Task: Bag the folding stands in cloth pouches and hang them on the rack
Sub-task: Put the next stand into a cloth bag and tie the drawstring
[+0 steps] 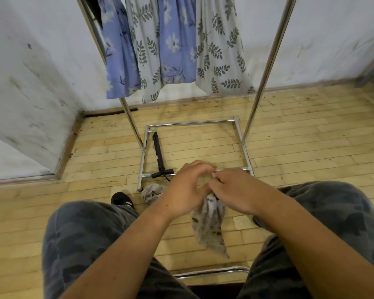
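A grey leaf-print cloth pouch (209,229) hangs below my two hands, held at its top between my knees. My left hand (186,188) and my right hand (233,190) meet over its mouth, fingers curled and pinching there; what they pinch is hidden. A black folding stand (158,155) lies on the floor inside the rack's base. Another crumpled leaf-print pouch (152,192) lies on the floor by the base's near left corner. The metal rack (266,65) stands ahead, with several filled pouches (173,46) in blue floral and leaf prints hanging from it.
I sit on a chair whose chrome front bar (212,271) shows between my legs. My left shoe (121,199) is near the rack base (192,123). White walls close the corner to the left and behind the rack. The floor is light wood.
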{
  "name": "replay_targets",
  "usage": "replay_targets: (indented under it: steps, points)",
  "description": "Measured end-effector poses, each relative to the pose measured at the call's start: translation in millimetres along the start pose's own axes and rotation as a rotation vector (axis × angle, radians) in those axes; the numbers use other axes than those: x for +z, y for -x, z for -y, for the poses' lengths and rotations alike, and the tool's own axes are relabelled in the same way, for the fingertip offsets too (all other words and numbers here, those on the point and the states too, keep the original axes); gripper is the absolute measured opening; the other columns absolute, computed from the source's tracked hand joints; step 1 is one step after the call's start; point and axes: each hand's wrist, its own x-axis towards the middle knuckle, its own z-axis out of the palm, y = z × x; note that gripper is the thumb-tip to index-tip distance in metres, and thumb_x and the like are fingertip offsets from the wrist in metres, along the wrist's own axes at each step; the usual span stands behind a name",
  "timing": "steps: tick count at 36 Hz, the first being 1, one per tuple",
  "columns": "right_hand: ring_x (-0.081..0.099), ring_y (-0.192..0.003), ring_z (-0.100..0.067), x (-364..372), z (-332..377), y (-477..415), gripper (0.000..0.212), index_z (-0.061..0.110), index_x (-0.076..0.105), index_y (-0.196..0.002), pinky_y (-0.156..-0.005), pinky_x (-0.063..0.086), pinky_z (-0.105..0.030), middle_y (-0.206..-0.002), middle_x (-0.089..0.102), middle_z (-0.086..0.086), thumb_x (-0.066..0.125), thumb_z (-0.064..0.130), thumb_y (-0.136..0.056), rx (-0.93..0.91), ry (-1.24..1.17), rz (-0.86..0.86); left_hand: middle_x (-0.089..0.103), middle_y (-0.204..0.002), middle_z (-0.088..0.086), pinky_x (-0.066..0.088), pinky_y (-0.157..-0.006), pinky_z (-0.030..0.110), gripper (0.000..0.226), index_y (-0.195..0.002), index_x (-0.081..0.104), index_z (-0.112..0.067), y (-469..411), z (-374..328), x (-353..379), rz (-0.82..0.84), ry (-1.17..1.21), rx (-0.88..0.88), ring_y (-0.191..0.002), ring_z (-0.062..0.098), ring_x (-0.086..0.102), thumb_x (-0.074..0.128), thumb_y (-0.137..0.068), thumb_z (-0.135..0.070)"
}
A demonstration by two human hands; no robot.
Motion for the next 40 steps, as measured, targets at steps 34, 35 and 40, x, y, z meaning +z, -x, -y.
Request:
replay_targets:
  steps: [34,35,40]
  points:
    - [0.056,-0.053,0.005,-267.2,11.6,-4.0,0.021,0.03,0.074,-0.092,-0.046,0.039,-0.008,-0.066,0.06,0.01,0.059,0.018,-0.101,-0.244,-0.365,-0.937,0.074,-0.095,-0.007,0.06,-0.088,0.036,0.01,-0.102,0.071,-0.025,-188.0,-225.4,-112.4,-0.208,0.202,0.127,-0.092,0.009,0.071,0.069,-0.098,-0.034]
    - [0.056,-0.054,0.005,-275.8,13.0,-6.4,0.022,0.031,0.074,-0.092,-0.047,0.039,-0.008,-0.068,0.061,0.011,0.059,0.019,-0.101,-0.254,-0.379,-0.958,0.074,-0.095,-0.006,0.059,-0.086,0.034,0.011,-0.102,0.071,-0.025,-195.7,-231.9,-113.9,-0.219,0.204,0.15,-0.091,0.009,0.071,0.068,-0.099,-0.035]
    - [0.058,-0.066,0.009,-321.0,21.8,-21.7,0.02,0.033,0.075,-0.096,-0.053,0.038,-0.009,-0.078,0.066,0.019,0.059,0.022,-0.1,-0.305,-0.324,-0.988,0.072,-0.088,-0.003,0.053,-0.071,0.026,0.009,-0.1,0.069,-0.026,-232.4,-254.9,-136.8,-0.341,0.186,0.215,-0.076,0.007,0.065,0.064,-0.101,-0.033]
